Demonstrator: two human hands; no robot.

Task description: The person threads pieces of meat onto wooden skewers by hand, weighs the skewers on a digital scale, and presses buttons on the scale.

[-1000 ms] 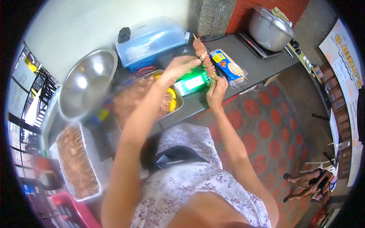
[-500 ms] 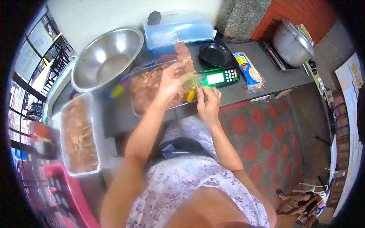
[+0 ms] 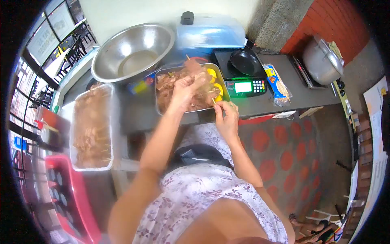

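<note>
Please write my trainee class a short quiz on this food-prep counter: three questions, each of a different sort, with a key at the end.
1. Multiple choice: What colour is the glow around the lit display of the scale?
a) red
b) green
c) blue

2. True or false: The right hand holds the near end of the skewer, while the left hand is farther up, at the meat.

3. Fill in the blank: As the camera sees it, the yellow pieces lie along the ____ side of the metal tray.

Key: 1. b; 2. true; 3. right
</note>
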